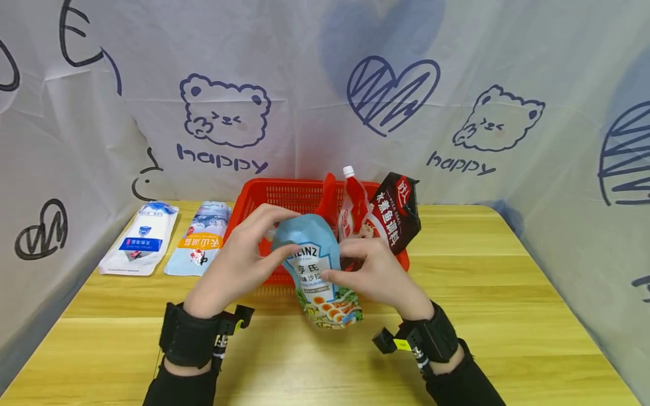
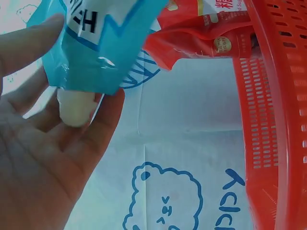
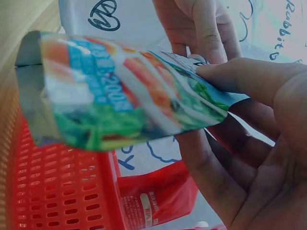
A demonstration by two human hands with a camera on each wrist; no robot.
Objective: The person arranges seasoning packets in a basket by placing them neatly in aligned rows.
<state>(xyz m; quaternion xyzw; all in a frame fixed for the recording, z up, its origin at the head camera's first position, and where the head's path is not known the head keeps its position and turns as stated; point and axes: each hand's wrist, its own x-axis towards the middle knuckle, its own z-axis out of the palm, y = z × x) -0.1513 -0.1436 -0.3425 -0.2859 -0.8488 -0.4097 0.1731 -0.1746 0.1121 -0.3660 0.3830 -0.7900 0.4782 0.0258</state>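
A light-blue Heinz salad dressing pouch is held up in front of the basket, tilted, its label facing the head camera. My left hand grips the pouch's upper end, thumb on the front. In the left wrist view the pouch's white cap shows beside the fingers. My right hand pinches the pouch's right side, thumb on the front and fingers behind. The right wrist view shows the pouch's printed lower part and its flat bottom. Behind the pouch stands a red plastic basket, partly hidden by it and the hands.
Inside the basket lean a red packet, a white-capped pouch and a black seasoning packet. Two salt bags, one white and one blue-and-orange, lie left on the wooden table. A printed cloth hangs behind.
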